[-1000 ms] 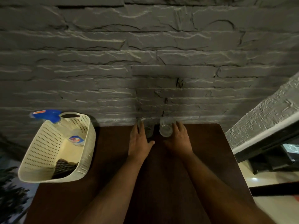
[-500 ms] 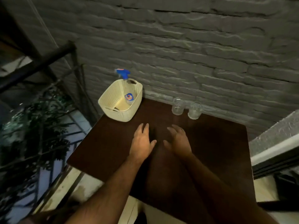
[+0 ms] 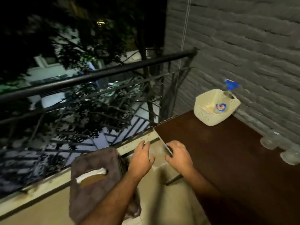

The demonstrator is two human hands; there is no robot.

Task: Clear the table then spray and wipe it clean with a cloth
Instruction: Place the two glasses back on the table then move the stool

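Note:
The dark brown table point(image 3: 230, 159) fills the right side of the view. A cream perforated basket point(image 3: 209, 117) stands at its far corner, with a blue-headed spray bottle point(image 3: 228, 88) inside. Two clear glasses point(image 3: 270, 141) point(image 3: 291, 155) stand by the grey brick wall. My left hand point(image 3: 141, 159) hovers off the table's left edge with relaxed fingers and holds nothing. My right hand point(image 3: 178, 155) is over that edge, fingers loosely spread, empty. A grey-brown cloth point(image 3: 95, 161) is draped over a stool-like object below left.
A black metal railing point(image 3: 100, 75) runs across the left, with trees and a dark street beyond. The grey brick wall point(image 3: 243, 46) backs the table. Pale floor point(image 3: 162, 200) lies between the table and the railing ledge.
The view has swung left from the table to the railing. Both hands have drawn back from the glasses and moved left, to the table's left edge. The draped cloth has come into sight.

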